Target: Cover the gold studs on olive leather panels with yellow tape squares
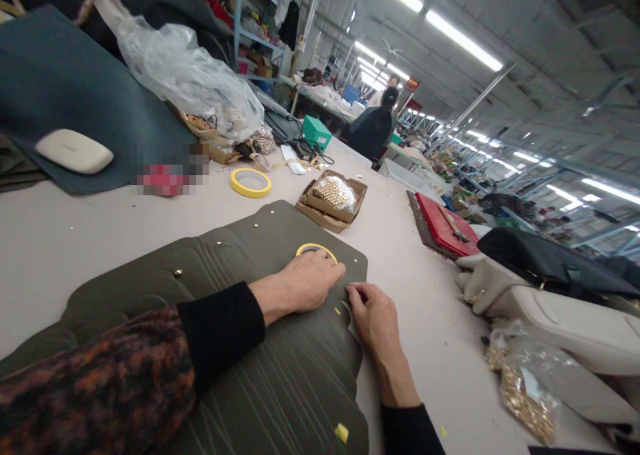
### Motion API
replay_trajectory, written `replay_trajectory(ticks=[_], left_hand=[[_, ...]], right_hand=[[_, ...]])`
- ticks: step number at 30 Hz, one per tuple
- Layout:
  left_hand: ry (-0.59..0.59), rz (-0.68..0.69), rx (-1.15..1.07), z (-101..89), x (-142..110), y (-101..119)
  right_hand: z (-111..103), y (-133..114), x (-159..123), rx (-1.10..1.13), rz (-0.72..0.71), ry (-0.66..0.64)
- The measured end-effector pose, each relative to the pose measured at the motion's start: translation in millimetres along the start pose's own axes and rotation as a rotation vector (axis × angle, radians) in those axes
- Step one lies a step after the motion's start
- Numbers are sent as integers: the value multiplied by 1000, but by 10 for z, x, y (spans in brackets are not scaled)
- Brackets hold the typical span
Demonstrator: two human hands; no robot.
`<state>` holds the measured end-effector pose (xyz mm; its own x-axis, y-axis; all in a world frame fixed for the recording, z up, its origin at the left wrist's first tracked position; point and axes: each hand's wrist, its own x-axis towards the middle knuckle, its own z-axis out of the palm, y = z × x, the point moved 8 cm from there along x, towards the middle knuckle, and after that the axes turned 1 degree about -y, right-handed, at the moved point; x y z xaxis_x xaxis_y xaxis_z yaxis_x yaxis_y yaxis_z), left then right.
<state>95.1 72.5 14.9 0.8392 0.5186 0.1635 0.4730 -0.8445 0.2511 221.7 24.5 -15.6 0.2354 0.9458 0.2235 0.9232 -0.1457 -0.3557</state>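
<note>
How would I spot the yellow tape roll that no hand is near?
On the pale tabletop, find the big dark olive panel in the foreground. Just past its far edge, left of the open cardboard box, lies the yellow tape roll. Its whole ring shows, flat on the tabletop, whereas the other yellow roll sits on the panel, partly hidden by the left hand.

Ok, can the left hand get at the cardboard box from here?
Probably yes: beyond the tape roll at the left hand, nothing seems to block the way to the cardboard box.
</note>
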Motion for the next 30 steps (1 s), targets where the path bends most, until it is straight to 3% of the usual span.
replay_trajectory(ticks=[5,9,11,16,20,25,30], left_hand=[[-10,0,-82,-73,-16,2],[38,31,-183,-161,-22,13],[62,50,-213,-184,-17,18],[107,129,-283,-209,-33,80],[116,111,-320,-184,-56,81],[59,73,-314,-114,-61,80],[19,62,-282,-142,-72,104]], right_hand=[[-25,13,6,79,69,-63],[48,-14,-51,215,55,-347],[21,-12,-61,287,49,-391],[-272,34,-2,578,72,-38],[-303,-147,-39,646,-92,0],[-387,-398,-105,501,-317,83],[-431,-513,-149,349,-402,186]])
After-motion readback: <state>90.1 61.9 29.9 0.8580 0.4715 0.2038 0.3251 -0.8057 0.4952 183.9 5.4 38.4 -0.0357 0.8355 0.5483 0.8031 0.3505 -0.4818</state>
